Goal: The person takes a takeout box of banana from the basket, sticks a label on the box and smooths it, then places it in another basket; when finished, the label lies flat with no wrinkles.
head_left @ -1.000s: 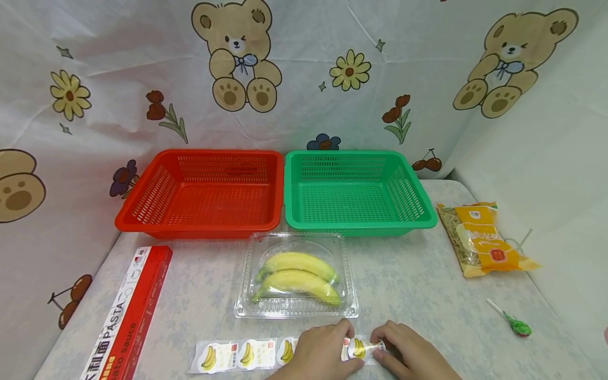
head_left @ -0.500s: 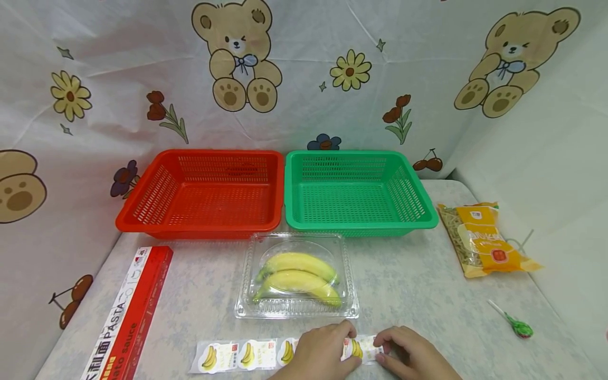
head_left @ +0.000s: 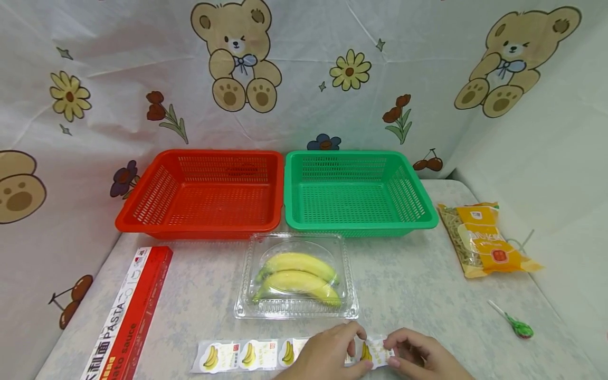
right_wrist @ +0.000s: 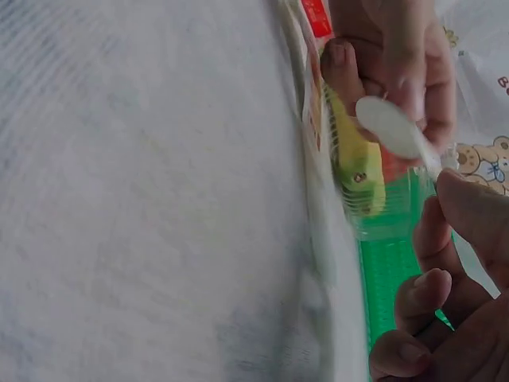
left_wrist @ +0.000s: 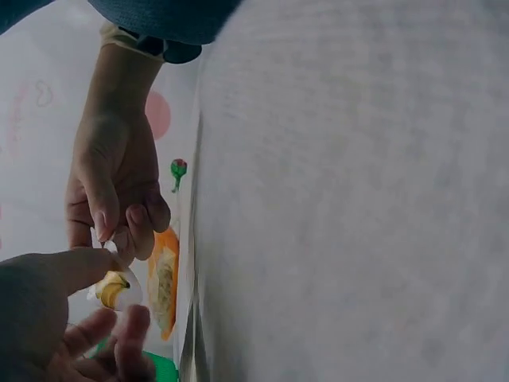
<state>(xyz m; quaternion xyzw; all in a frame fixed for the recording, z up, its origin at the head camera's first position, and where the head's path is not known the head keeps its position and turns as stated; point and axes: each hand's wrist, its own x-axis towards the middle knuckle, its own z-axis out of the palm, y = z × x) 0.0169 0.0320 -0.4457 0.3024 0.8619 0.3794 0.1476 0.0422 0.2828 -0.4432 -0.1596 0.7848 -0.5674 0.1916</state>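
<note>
A strip of banana stickers [head_left: 256, 354] lies along the near side of the table in the head view. Its middle is covered by my left hand [head_left: 328, 353], whose fingers and thumb are around the right-end banana sticker [head_left: 377, 352]; any grip there is unclear. My right hand [head_left: 418, 354] pinches that sticker's right edge. In the right wrist view the sticker's pale oval back [right_wrist: 390, 127] shows, raised, between both hands. From the left wrist, its banana print [left_wrist: 113, 288] is visible. Behind the hands sits a clear plastic clamshell box [head_left: 351, 295] with two bananas [head_left: 296, 279] inside.
A red basket [head_left: 199, 228] and a green basket [head_left: 356, 226] stand side by side at the back. The red pasta box [head_left: 138, 311] lies at left. At right are a yellow pasta bag [head_left: 484, 243] and a green lollipop [head_left: 521, 329].
Both hands have shifted slightly right, and the right-end sticker has moved right with them. The right hand's fingers have closed more on its edge. The strip has slid a little right.
</note>
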